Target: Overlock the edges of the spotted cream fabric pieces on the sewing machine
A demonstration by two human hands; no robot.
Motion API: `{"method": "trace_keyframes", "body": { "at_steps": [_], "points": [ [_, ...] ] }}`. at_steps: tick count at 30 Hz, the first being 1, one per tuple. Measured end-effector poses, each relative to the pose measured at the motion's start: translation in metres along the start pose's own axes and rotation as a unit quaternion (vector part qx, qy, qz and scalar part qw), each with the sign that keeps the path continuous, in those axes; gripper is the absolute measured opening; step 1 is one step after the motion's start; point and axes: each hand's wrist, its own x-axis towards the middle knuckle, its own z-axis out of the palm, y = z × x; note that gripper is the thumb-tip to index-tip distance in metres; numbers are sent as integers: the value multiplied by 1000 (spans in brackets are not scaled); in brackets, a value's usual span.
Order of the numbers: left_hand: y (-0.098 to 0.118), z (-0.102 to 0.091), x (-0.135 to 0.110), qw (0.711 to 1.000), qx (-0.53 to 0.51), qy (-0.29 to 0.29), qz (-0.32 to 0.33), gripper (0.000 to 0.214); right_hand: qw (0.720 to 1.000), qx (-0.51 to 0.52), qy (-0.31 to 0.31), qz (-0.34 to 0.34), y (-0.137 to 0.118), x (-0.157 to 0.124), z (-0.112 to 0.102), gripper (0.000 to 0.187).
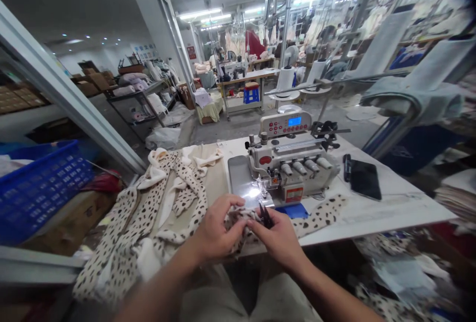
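Between my hands, at the front edge of the sewing table, a piece of cream fabric with dark spots [238,216] is bunched up. My left hand [218,227] pinches it with thumb and fingers. Dark thread snips [265,217] stick up from my right hand [281,238], whose thumb and fingertips also press on the cloth. Just beyond my hands stands a white overlock sewing machine [256,149], its plate lit by a lamp. A spotted strip [323,214] lies on the table to the right. Several spotted pieces [186,194] with white edges are heaped on the left.
A phone-like black tablet [365,179] lies on the right of the white tabletop [403,209]. Thread cones [285,80] stand behind the machine. A blue plastic basket [44,183] is at the left beside a metal frame post [74,84]. More fabric lies low on the right.
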Motion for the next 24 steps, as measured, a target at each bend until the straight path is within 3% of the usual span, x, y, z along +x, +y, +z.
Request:
{"method": "trace_keyframes", "body": {
  "at_steps": [5, 10, 18, 24],
  "points": [
    [-7, -7, 16, 994, -55, -93, -33, 27, 999, 14, 32, 7, 1, -1, 2, 30],
    [-8, -8, 22, 990, -68, -111, -59, 23, 996, 2, 77, -52, 9, -6, 2, 26],
    [-8, -8, 22, 979, -133, -116, -105, 21, 999, -35, 4, -34, 0, -9, -2, 23],
    [-14, -10, 21, 982, -137, -104, -75, 19, 989, -102, 9, -108, -6, -2, -2, 19]
  ]
}}
